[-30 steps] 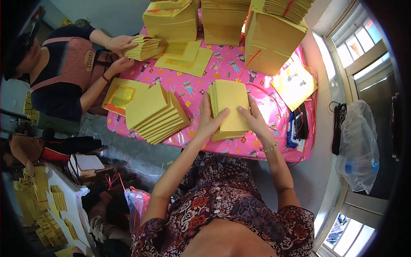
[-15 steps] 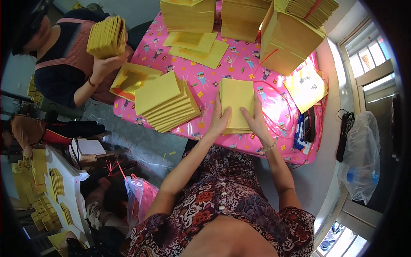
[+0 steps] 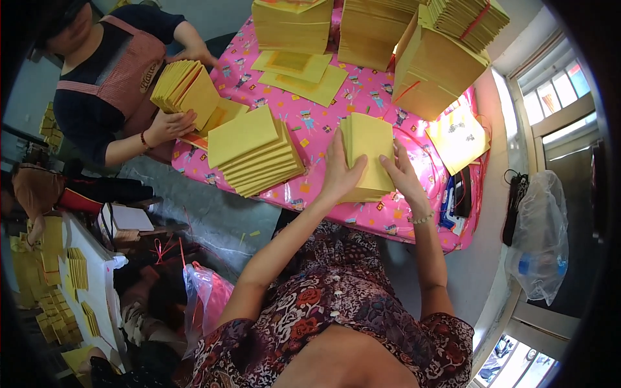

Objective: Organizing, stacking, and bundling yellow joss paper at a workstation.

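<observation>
A thick stack of yellow paper sheets (image 3: 372,137) stands on the pink patterned tablecloth (image 3: 323,152) in front of me. My left hand (image 3: 344,173) is closed along its left side, the thumb lying on the top sheet. From the right side my right hand (image 3: 403,173) grips the same stack, its thumb near the right edge. Just left of my hands rests a staggered pile of folded yellow paper bundles (image 3: 252,145). The undersides of the stack and of my fingers are hidden.
Tall yellow paper stacks (image 3: 292,29) line the table's far side, one tied bundle (image 3: 469,22) on top. Red string (image 3: 424,143) and a printed yellow sheet (image 3: 459,137) lie at right. A co-worker's hand (image 3: 174,124) holds a yellow bundle (image 3: 187,90) at the left edge.
Both my hands and the stack have shifted slightly right, and the stack is turned a little. The co-worker's bundle has come down toward the table, and their other hand now shows near the table edge.
</observation>
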The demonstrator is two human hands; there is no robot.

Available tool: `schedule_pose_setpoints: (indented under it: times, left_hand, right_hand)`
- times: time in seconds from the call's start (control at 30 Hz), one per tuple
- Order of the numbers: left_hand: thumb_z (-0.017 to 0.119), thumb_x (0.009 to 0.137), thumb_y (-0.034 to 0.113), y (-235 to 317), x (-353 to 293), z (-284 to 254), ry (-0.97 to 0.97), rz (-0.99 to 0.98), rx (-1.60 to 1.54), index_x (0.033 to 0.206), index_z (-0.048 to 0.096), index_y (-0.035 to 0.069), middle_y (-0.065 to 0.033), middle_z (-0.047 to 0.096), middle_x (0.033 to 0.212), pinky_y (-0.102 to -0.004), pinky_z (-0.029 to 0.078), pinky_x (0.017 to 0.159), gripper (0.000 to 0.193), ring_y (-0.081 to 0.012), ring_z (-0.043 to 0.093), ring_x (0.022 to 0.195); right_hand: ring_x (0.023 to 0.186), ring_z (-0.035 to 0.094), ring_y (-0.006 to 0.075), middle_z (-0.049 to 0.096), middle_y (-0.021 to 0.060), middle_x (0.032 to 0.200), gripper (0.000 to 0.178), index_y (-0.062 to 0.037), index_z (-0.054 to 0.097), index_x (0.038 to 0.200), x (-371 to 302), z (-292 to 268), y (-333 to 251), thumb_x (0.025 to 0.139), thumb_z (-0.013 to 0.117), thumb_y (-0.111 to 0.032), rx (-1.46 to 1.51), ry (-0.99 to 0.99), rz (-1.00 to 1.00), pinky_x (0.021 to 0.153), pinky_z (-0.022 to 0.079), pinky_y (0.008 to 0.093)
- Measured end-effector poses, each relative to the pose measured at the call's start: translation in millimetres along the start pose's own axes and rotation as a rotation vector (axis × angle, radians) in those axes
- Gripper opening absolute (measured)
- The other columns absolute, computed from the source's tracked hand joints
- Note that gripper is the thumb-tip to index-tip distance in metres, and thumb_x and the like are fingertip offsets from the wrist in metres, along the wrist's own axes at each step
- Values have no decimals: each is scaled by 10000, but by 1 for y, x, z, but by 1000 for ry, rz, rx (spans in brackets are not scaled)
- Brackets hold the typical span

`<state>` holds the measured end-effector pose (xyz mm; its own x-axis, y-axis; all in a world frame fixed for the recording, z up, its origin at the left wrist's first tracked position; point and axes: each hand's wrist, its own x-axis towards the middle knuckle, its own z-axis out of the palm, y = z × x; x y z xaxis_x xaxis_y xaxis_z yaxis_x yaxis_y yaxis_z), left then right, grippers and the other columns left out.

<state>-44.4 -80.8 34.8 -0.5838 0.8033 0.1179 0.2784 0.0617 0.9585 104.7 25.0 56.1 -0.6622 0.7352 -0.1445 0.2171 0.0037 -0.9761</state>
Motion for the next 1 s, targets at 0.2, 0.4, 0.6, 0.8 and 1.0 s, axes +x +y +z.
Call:
schedule_pose_setpoints:
  times: [0.2,0.4,0.6,0.8,1.0]
  left_hand:
    - [689,847,244,22,-6,-10,90,128,72,1484,183,-43,-271,330,1441,-462,250,1131,863,-389,293,1372]
    - [666,854,113,42,-27,-105,537,447,371,1432,332,-24,-204,381,1431,-438,243,1132,681,-344,327,1358]
    - [590,939,170,-22,-22,-204,837,163,529,1423,377,3,-200,414,1430,-430,268,1110,554,-338,363,1330]
    - [517,992,188,-82,-25,-218,580,-172,-209,1437,377,4,-131,496,1373,-333,369,1034,502,-208,467,1242]
    - [503,979,133,-56,-18,-189,512,-106,-110,1449,342,-40,-157,489,1389,-306,377,1021,526,-207,492,1229]
  right_hand:
    - [1359,373,303,392,226,1440,689,67,268,1459,2,-1,-36,944,611,-237,-246,233,-245,1118,299,392]
    - [1318,429,295,463,198,1392,618,-5,382,1418,16,40,-88,945,608,-331,-339,-28,-379,1074,358,405]
    - [1329,411,333,416,251,1428,777,40,334,1432,92,123,-78,933,552,-515,-293,-321,-165,1091,350,391]
    - [1218,506,328,491,254,1350,784,71,401,1380,104,168,-87,917,543,-546,-370,-481,152,966,452,410]
    - [948,641,226,631,155,1173,551,64,511,1276,108,163,-58,932,578,-361,-132,-582,191,776,525,340]
